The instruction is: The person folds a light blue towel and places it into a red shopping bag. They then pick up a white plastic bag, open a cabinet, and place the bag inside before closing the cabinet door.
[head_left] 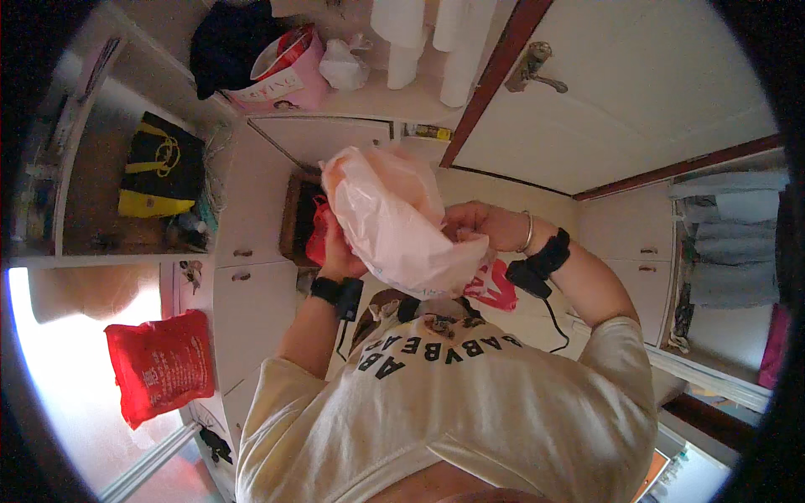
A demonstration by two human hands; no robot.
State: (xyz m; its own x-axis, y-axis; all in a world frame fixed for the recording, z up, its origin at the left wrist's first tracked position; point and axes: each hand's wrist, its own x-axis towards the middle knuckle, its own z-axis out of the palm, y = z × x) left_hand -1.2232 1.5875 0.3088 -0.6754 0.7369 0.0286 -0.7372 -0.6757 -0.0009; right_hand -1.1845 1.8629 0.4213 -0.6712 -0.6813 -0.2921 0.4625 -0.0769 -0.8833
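A pale pink plastic bag (390,220) is held up in front of my chest, its mouth gaping and its film crumpled. My left hand (343,251) grips its left side from below, with the fingers partly hidden by the film. Beside those fingers is a bright red plastic piece (317,232), seemingly a bag; whether the hand holds it too is unclear. At the opposite side, my right hand (487,225) pinches the bag near its rim. A red-and-white plastic bag (494,286) shows below my right wrist. What it hangs from is hidden.
A pink container (283,78), a knotted white bag (344,66) and white rolls (402,47) stand on the far shelf. A door with a metal handle (534,72) is at right. On the left are a black-and-yellow bag (160,166), cabinet doors (251,195) and a red packet (160,368).
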